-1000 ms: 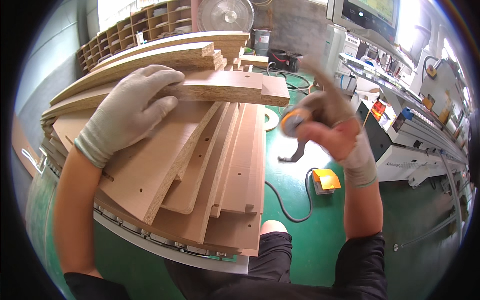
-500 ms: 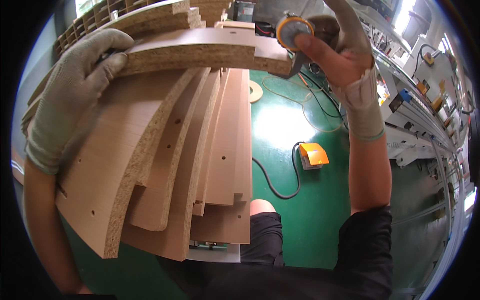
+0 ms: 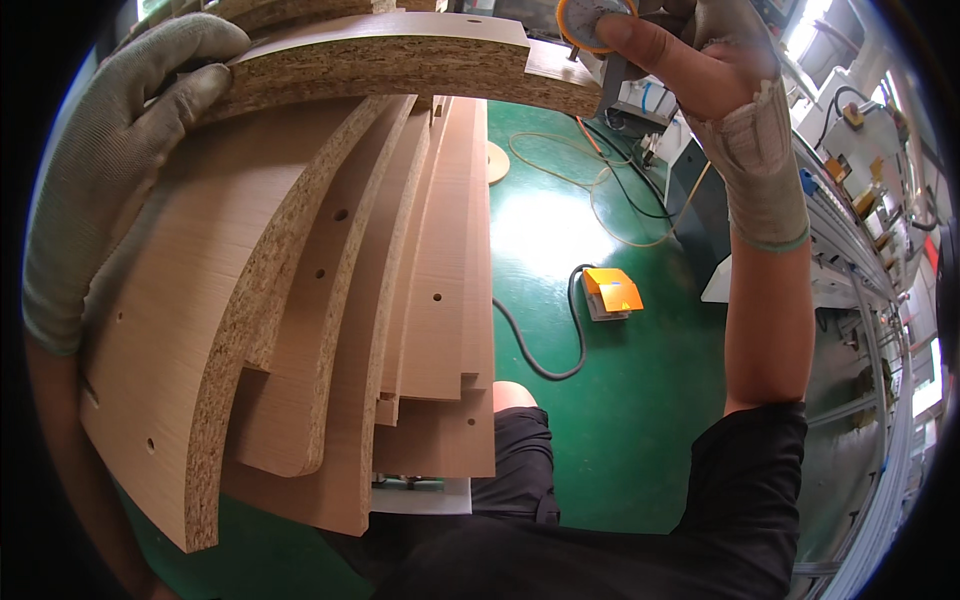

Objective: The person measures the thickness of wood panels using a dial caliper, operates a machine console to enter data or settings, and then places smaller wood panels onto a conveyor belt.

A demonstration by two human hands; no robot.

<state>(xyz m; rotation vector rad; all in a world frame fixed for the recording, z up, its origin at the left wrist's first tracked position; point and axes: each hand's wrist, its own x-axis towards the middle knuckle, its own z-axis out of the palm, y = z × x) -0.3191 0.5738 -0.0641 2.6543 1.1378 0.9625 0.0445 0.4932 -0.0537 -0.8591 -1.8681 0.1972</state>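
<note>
My left hand, in a grey knit glove, is closed on the left end of a curved particleboard piece with a pale wood-look top. The piece lies across the far end of a leaning stack of boards. My right hand, gloved with the thumb bare, holds a dial caliper with a round grey face and orange rim. The thumb presses on the dial. A grey jaw of the caliper is at the stepped right tip of the curved piece. The right hand's other fingers are partly hidden.
An orange foot pedal with a black cable sits on the green floor. Thin hoses trail behind it. A roll of tape shows beside the stack. Machine frames line the right side.
The curved piece, both hands and the caliper appear higher in the view and farther apart. The stack and pedal have shifted slightly left. Both hands keep their holds.
</note>
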